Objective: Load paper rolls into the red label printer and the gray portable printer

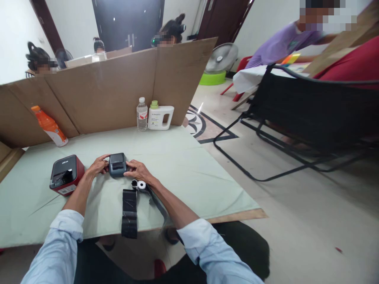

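1. Nearest us are our rolled light-blue sleeves [204, 246], with the forearms reaching over the table covered in pale green cloth [189, 157].
2. A flat, creased black strip [129, 215] lies just in front of us, its near end hanging past the table's front edge.
3. At the strip's far end sits a small roll with a white round face [142, 185], right beside a second small roll with a dark centre [134, 183]; a dark band [156, 202] trails from them toward us, along our right forearm.
4. Beyond these, our two hands hold a dark grey, boxy device with rounded corners [117, 166] between them, over the middle of the table. We cannot tell whether its base rests on the cloth.
5. Our left hand [99, 165] has its fingers bent and slightly parted, gripping the device's left side; our right hand [137, 171] grips the right side, thumb and forefinger a little apart.
6. Left of the left hand stands a red box with a glossy black top [67, 175].
7. Farther back we see an orange-and-white bottle [50, 126], a clear plastic bottle with a white cap [142, 115] and a white jug with a green cap [160, 117], before a brown cardboard panel [109, 94].
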{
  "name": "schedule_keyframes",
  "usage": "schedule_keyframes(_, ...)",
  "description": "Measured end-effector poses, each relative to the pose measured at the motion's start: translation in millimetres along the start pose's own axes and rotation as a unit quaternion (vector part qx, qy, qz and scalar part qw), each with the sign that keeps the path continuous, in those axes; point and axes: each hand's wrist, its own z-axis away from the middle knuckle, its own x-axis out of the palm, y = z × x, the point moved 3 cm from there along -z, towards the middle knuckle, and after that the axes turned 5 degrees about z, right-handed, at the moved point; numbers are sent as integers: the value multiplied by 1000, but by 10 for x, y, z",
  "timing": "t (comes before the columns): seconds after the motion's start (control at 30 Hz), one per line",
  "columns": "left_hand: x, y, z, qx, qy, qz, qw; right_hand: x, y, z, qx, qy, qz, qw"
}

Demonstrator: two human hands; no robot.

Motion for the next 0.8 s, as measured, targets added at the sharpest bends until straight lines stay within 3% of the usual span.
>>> schedule_keyframes(0.47,12,1,80,16,12,30,999,8,42,3,-2,7,-3,1000)
schedule_keyframes(0.8,-65,-9,4,114,-25,55,992,-6,47,17,3,0,-2,1000)
